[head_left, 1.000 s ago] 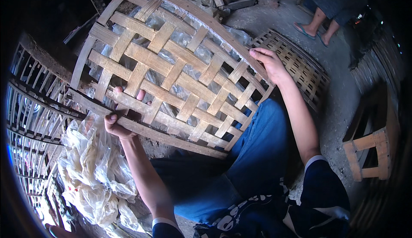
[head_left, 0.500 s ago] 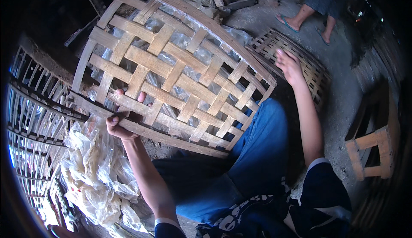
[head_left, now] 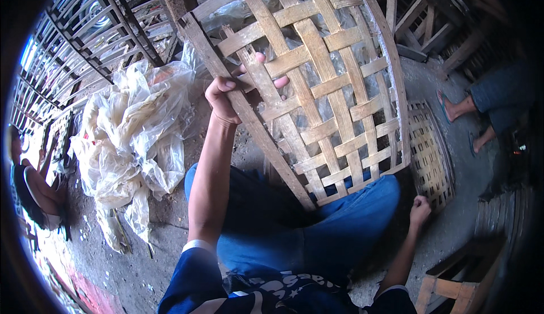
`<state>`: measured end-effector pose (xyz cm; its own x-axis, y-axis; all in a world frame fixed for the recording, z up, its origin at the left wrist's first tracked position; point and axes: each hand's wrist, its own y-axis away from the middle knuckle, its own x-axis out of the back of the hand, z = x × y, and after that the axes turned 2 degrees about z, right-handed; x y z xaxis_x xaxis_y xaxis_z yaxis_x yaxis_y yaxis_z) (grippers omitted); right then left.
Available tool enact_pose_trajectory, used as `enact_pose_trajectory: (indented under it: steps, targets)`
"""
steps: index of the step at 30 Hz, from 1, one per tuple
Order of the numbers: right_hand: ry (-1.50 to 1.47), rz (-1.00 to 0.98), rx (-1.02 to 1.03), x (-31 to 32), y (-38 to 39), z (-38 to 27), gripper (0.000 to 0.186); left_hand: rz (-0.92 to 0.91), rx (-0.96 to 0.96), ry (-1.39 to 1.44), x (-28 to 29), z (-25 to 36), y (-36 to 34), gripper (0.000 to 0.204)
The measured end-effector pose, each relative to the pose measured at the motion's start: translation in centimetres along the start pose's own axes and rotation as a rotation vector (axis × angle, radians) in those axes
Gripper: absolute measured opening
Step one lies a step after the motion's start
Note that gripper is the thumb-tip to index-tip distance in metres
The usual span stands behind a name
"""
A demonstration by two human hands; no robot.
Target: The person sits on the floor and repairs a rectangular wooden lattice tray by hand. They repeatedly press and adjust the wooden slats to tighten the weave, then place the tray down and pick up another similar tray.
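Observation:
A woven bamboo panel (head_left: pixel 317 90) with flat strips and a wooden frame stands tilted over my lap. My left hand (head_left: pixel 224 96) is closed round its left frame edge, thumb on the near side and fingertips showing through the gaps. The panel's lower end is at my knees. My right hand (head_left: pixel 420 211) is low beside my right knee, fingers curled closed. Whatever may be in them is too small to make out. Close by it, a second woven panel (head_left: pixel 429 158) lies on the floor, partly hidden behind the first.
Crumpled clear plastic sheeting (head_left: pixel 133 138) lies on the floor (head_left: pixel 164 251) at left. Slatted bamboo racks (head_left: pixel 85 36) stand beyond it. A wooden stool (head_left: pixel 453 285) is at lower right. One person's sandalled feet (head_left: pixel 447 109) are at right; another person (head_left: pixel 37 189) sits far left.
My right hand has dropped from beside the panel to near my right knee, its fingers now curled. My left hand still grips the panel, which appears more upright as the view has turned.

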<state>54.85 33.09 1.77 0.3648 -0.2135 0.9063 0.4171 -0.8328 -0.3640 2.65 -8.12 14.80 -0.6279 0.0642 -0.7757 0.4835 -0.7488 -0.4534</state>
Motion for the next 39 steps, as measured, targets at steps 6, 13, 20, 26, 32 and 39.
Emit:
enact_pose_trajectory:
  steps: [6, 13, 20, 26, 32, 39]
  targets:
    - [-0.378, 0.110, -0.132, 0.0, -6.2, -3.0, 0.015, -0.040, -0.002, 0.050, 0.5, -0.9, -1.2, 0.074]
    - [-0.892, 0.085, 0.020, 4.0, -7.2, -16.5, 0.029, -0.052, -0.007, 0.047, 0.0, -0.5, -0.8, 0.081]
    - [-0.791, 0.216, 0.486, 10.5, -13.1, -29.9, 0.039, 0.063, 0.012, -0.029, 0.1, -0.8, -0.8, 0.084]
    - [-0.689, 0.530, 0.685, 11.7, -15.0, -38.7, 0.040, 0.056, 0.003, -0.053, -0.3, -0.5, -0.8, 0.082]
    - [-0.778, 0.466, 0.490, 10.3, -16.7, -42.9, 0.036, -0.002, 0.014, -0.009, -0.8, -0.2, -0.8, 0.083]
    - [-0.793, 0.440, 0.561, 8.3, -17.4, -42.3, 0.027, 0.055, -0.012, -0.028, 0.2, -0.8, -0.7, 0.086]
